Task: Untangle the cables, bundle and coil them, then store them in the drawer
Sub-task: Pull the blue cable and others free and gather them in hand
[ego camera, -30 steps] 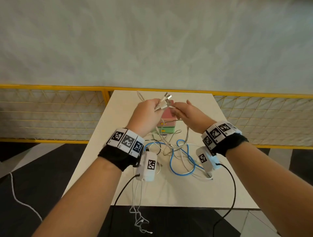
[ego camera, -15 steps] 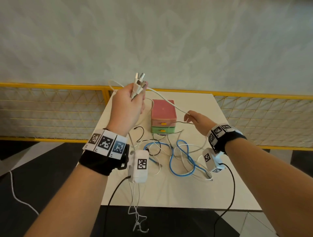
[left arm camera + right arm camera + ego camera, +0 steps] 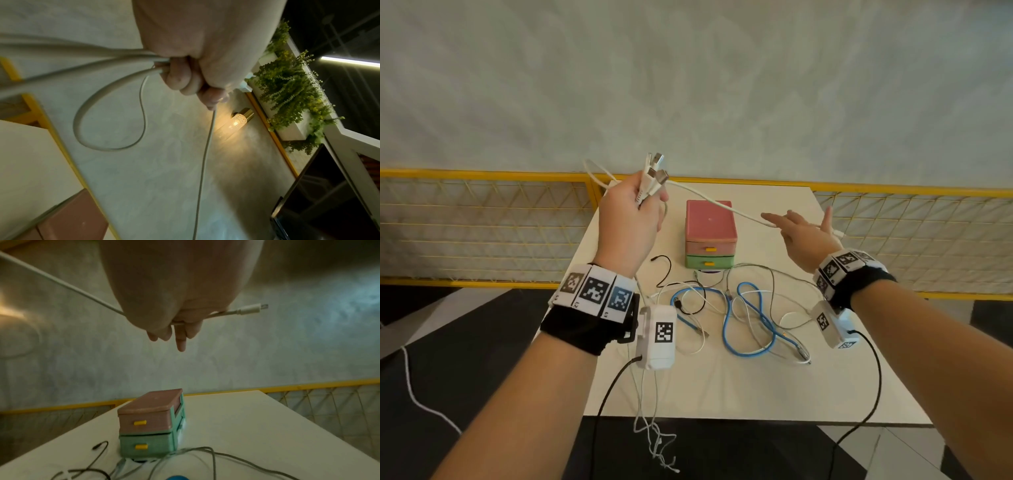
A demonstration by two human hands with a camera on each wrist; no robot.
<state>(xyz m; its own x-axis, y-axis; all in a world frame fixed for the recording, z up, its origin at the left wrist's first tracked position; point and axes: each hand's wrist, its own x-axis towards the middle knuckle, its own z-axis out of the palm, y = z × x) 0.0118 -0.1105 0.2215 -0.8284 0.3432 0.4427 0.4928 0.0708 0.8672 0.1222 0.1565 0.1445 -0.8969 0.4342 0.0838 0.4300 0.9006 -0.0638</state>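
Note:
My left hand is raised above the table's far left and grips a bunch of white cable plugs; the left wrist view shows its fingers curled round the white strands. One white cable runs taut from there to my right hand. It lies across that hand's straight, spread fingers, with its plug sticking out to the right. A tangle with a blue cable and a black cable lies on the table. The pink-and-green drawer box stands behind it, both drawers closed.
White strands hang from my left hand over the table's front edge. A yellow mesh railing runs behind the table below a grey wall. A wall lamp and planter greenery show in the left wrist view.
My left hand has lifted the plugs up and to the left. My right hand has slid right along the white cable to its end, and its fingers have spread out.

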